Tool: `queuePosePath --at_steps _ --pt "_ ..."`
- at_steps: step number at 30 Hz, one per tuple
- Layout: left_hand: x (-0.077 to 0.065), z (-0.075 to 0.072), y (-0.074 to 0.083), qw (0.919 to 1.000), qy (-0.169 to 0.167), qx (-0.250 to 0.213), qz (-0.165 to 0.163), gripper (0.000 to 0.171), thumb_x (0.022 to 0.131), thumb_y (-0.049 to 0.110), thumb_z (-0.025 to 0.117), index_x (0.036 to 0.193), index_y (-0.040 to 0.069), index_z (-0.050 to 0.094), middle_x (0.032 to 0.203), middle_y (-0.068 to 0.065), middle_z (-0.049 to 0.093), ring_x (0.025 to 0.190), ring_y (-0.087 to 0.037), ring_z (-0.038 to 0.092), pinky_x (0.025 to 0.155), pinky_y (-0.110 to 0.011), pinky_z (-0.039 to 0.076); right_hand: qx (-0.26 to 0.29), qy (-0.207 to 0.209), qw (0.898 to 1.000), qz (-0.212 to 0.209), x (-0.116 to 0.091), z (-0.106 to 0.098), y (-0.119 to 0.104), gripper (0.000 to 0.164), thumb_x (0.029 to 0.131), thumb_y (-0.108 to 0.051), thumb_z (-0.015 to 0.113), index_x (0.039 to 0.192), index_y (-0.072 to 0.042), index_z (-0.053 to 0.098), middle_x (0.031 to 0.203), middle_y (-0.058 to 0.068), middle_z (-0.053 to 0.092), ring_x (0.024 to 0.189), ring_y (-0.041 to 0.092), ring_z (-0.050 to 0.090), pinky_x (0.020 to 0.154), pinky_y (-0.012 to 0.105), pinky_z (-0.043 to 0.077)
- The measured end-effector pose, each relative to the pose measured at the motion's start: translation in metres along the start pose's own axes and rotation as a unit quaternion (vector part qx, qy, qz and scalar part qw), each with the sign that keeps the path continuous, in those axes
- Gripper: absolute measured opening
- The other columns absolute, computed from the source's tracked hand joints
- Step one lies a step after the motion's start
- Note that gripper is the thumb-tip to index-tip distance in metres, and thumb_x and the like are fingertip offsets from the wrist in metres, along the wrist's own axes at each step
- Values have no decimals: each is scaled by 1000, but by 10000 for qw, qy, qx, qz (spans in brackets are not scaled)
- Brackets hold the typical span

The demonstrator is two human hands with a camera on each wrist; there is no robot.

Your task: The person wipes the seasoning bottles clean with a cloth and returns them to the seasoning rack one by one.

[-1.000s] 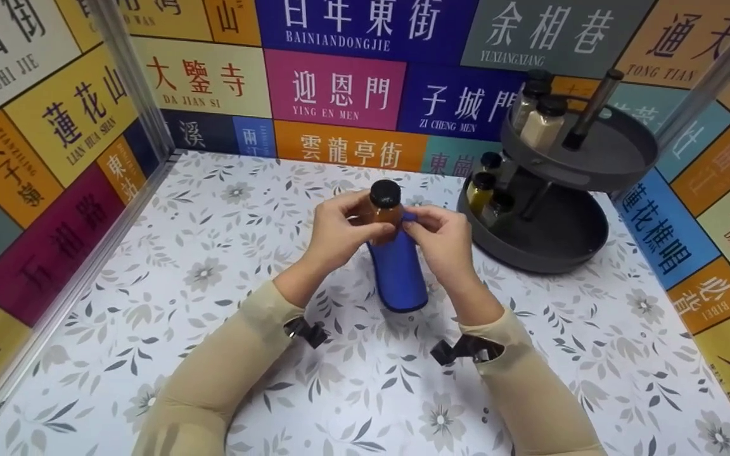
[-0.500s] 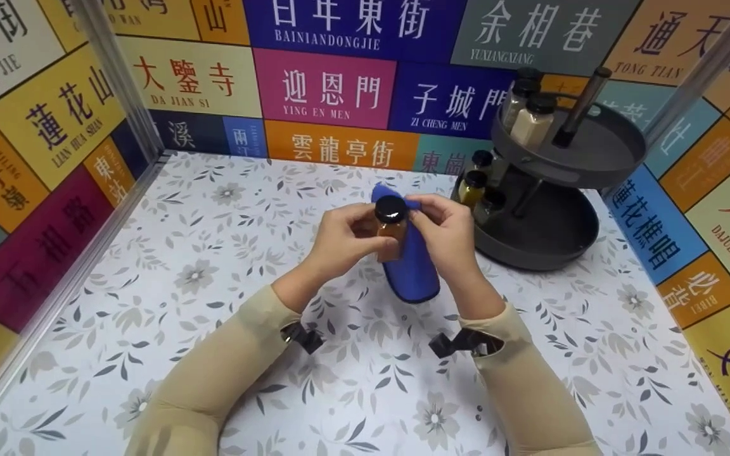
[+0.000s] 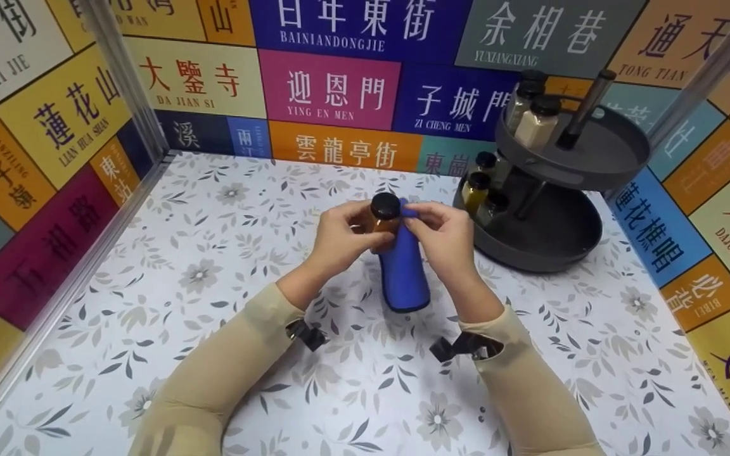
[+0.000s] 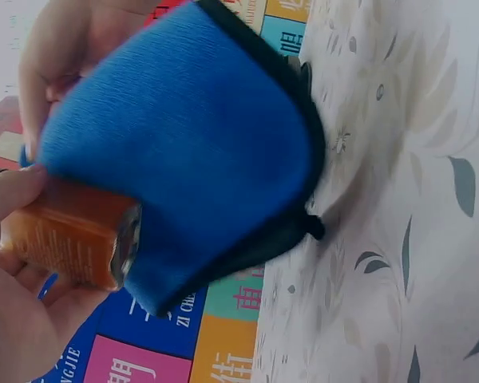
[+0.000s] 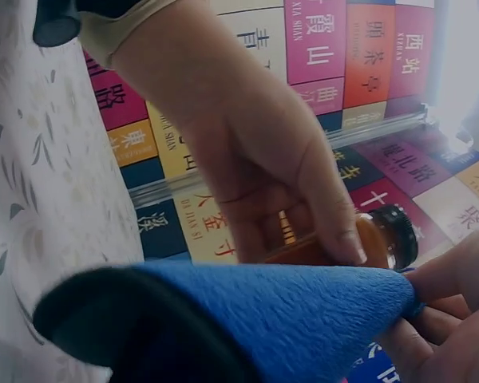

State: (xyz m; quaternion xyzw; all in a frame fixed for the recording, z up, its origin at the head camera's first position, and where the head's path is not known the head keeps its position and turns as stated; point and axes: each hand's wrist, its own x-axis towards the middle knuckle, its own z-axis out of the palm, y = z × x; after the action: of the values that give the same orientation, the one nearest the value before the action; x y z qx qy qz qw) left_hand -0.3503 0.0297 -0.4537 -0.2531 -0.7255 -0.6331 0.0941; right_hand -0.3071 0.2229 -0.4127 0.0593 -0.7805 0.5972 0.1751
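My left hand (image 3: 339, 237) grips a small spice jar (image 3: 385, 223) with a black lid (image 3: 385, 205) and orange-brown contents. The jar is held up above the table, and its base (image 4: 126, 246) faces the camera in the left wrist view. My right hand (image 3: 448, 239) pinches the upper end of a blue cloth (image 3: 406, 278) with a dark edge, beside the jar. From there the cloth hangs down in a fold, lying against the jar's side in the left wrist view. Its dark underside (image 5: 136, 319) shows in the right wrist view.
A dark two-tier turntable rack (image 3: 533, 263) stands at the back right. Jars with black lids sit on both tiers, including a pale-filled jar (image 3: 537, 123) above and a yellow one (image 3: 476, 192) below. Printed sign panels (image 3: 330, 88) wall in the flower-patterned table (image 3: 213, 354).
The cloth has shifted along the jar: its top corner stuck out behind the lid half a second ago and is now drawn in, with the lower end nearer me. Both hands keep their hold.
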Motion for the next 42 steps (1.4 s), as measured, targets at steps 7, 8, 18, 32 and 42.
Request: queuePosePath --at_steps 7,8,18,32,42 --pt "2 0 -1 9993 -256 -10 -265 36 77 17 93 111 14 82 80 -2 70 75 -17 65 82 -35 63 994 249 9943 -282 1 -6 -4 21 96 5 72 116 5 78 108 14 81 94 11 77 82 26 64" --pt "3 -1 -3 9993 -196 16 -327 34 76 17 93 108 14 82 79 -1 70 75 -17 66 81 -33 63 1042 286 9937 -289 2 -6 -3 21 96 5 72 116 4 78 107 12 81 93 11 77 82 26 64" --pt "11 0 -58 9861 -154 657 -1519 35 69 12 93 101 8 79 94 -4 77 85 -17 75 81 -27 60 2450 1673 9509 -886 11 -20 -8 22 91 19 66 111 14 75 90 5 80 71 10 70 62 19 57" --pt "13 -18 -80 9665 -1876 1221 -1257 85 67 -13 74 147 15 59 137 -12 70 128 -32 66 111 -46 51 2277 1398 9588 -959 8 -22 -8 23 93 17 67 113 10 77 101 6 82 89 15 76 77 26 64" --pt "15 -12 -81 9672 -1675 1103 -1559 45 74 -7 78 117 3 69 116 -16 74 114 -33 73 103 -40 59 2154 1284 9638 -906 10 -20 -6 23 92 17 67 114 12 75 103 6 81 92 15 77 78 26 64"
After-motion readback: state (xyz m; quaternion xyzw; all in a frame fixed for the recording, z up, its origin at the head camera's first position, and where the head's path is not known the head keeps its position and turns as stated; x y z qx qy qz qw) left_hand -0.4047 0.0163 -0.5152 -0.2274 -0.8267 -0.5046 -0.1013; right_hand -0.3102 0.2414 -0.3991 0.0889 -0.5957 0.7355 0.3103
